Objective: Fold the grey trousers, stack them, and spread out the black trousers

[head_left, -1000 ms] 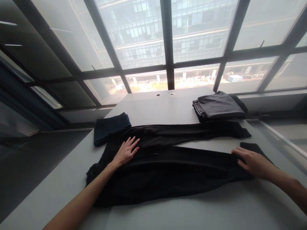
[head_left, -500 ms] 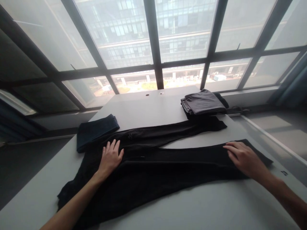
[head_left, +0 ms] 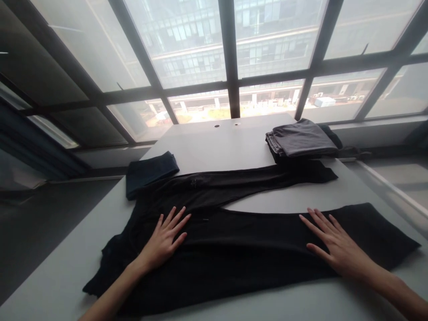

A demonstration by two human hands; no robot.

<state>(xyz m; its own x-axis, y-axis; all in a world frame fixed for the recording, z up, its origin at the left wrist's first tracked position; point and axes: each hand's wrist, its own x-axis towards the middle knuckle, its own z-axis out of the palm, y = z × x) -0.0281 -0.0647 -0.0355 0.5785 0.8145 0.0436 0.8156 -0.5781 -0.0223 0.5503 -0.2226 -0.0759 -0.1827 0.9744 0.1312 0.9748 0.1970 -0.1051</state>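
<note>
Black trousers point(head_left: 247, 249) lie spread on a white table point(head_left: 214, 142), the waist at the left and both legs stretching to the right, with a gap between them. My left hand point(head_left: 164, 238) rests flat on the upper part of the trousers, its fingers spread. Over the nearer leg, toward its hem, my right hand point(head_left: 336, 243) lies palm down with the fingers apart. Neither hand grips the cloth. The left end of the waist is partly hidden behind my left forearm.
A folded dark blue garment point(head_left: 152, 171) touches the trousers at the back left. Folded grey and black clothes point(head_left: 301, 139) are stacked at the back right, by the far leg. Large windows point(head_left: 267, 40) rise behind the table.
My right hand has opened out from loosely bent fingers and lies farther from the hem. My left hand's fingers are spread wider. The view has shifted slightly.
</note>
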